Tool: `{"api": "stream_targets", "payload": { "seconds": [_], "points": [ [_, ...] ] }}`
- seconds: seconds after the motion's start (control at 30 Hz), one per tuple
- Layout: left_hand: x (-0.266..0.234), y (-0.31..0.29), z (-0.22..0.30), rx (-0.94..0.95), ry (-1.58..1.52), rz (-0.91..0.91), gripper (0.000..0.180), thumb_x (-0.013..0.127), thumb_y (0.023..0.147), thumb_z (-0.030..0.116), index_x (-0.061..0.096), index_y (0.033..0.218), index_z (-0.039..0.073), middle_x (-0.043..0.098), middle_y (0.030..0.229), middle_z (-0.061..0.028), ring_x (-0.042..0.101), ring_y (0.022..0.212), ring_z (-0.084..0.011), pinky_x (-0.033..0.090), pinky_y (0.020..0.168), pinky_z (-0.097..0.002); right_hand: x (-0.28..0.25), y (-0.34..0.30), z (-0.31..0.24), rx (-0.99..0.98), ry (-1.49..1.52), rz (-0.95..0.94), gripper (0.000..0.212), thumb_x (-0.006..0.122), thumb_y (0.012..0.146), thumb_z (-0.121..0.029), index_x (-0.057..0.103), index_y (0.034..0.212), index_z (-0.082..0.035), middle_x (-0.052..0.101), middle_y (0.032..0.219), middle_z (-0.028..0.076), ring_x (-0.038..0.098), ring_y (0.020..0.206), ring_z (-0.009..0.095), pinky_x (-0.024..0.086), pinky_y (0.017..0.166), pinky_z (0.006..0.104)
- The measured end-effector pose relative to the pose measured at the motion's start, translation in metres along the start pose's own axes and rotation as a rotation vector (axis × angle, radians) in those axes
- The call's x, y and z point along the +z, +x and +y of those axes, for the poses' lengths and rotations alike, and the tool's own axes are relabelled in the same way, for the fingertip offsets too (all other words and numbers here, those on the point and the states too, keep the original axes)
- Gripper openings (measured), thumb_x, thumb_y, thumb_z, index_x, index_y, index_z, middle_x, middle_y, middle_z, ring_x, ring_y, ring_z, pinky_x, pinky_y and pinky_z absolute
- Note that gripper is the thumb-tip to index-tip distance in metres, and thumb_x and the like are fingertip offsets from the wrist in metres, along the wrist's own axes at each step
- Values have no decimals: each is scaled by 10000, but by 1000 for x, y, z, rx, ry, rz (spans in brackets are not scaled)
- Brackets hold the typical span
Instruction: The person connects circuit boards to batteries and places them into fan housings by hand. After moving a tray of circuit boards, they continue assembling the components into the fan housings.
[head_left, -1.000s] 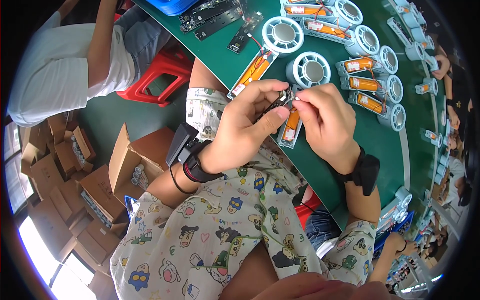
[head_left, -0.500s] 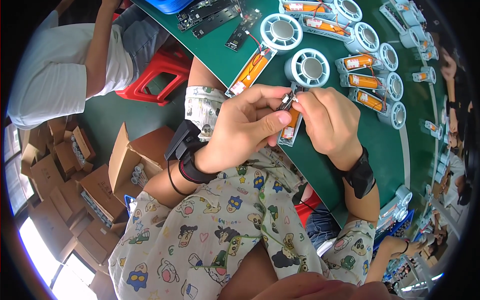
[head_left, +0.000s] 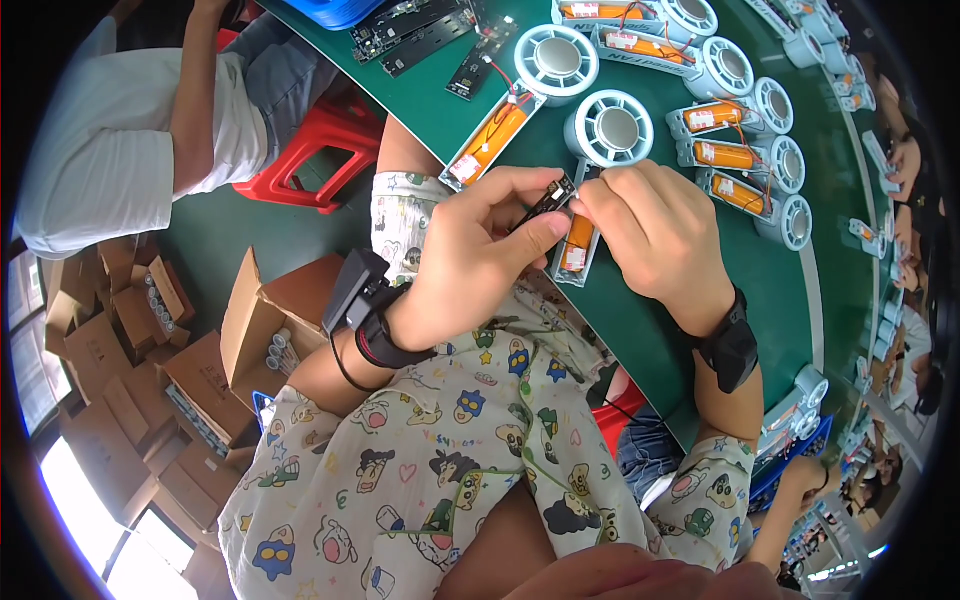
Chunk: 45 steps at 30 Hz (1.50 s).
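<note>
- Left hand (head_left: 470,255): thumb and fingers clamped on one dark circuit board (head_left: 551,198), held above the near edge of the green table (head_left: 770,300).
- Right hand (head_left: 660,235): fingertips together at the board's end; whether they pinch a part cannot be told.
- Beneath: one pale-blue fan unit (head_left: 612,128); its orange cell (head_left: 578,238) carries a printed label.
- Around it: six similar fan units (head_left: 556,58), two with lettered housings.
- Blue container (head_left: 340,12): contents not discernible.
- Open cardboard box (head_left: 238,320), left: pale round-ended parts (head_left: 282,352) inside.
</note>
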<state>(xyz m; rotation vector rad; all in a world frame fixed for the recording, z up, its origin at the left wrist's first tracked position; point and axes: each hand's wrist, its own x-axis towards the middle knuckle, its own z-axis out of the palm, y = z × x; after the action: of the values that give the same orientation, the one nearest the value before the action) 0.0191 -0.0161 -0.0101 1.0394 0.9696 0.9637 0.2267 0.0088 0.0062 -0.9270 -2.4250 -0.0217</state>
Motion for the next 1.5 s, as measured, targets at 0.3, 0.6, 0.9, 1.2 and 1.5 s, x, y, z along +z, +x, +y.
{"api": "stream_targets", "payload": {
  "seconds": [0.3, 0.6, 0.9, 1.2, 1.5],
  "points": [
    [-15, 10, 28, -295, -59, -147, 394, 708, 962, 15, 598, 1332, -62, 693, 1040, -89, 600, 687, -66, 441, 538, -192, 0, -2, 3, -1, 39, 27, 244, 802, 772, -62, 656, 957, 3, 625, 884, 85, 649, 698, 234, 507, 547, 336],
    [-16, 7, 31, -228, 148, -180, 339, 706, 970, 57, 618, 1274, -65, 729, 884, -52, 599, 662, -46, 479, 567, -221, 2, -5, 1, -24, 33, -17, 314, 812, 753, -57, 692, 1036, 7, 626, 887, 71, 643, 709, 225, 510, 551, 339],
    [-15, 7, 21, -246, -106, -183, 380, 700, 972, 19, 579, 1328, -37, 646, 1123, -56, 601, 798, -53, 452, 566, -206, -1, -2, 5, 201, 504, 89, 250, 766, 855, 14, 684, 1091, 18, 714, 948, 110, 693, 779, 215, 546, 635, 298],
    [-2, 3, -15, 279, 129, 22, 359, 719, 933, -1, 615, 1277, -7, 644, 1125, -96, 640, 1019, -189, 507, 928, -309, -7, -3, -6, 799, 1154, 272, 259, 675, 963, 29, 613, 1215, 27, 755, 1034, 155, 720, 824, 176, 594, 703, 287],
    [-5, 23, -13, 564, 353, -17, 355, 728, 896, -21, 645, 1240, 3, 622, 1149, -138, 632, 1049, -284, 512, 917, -362, -5, -6, -6, 672, 871, 240, 185, 675, 953, 47, 686, 1137, 42, 726, 989, 122, 698, 773, 141, 567, 650, 271]
  ]
}}
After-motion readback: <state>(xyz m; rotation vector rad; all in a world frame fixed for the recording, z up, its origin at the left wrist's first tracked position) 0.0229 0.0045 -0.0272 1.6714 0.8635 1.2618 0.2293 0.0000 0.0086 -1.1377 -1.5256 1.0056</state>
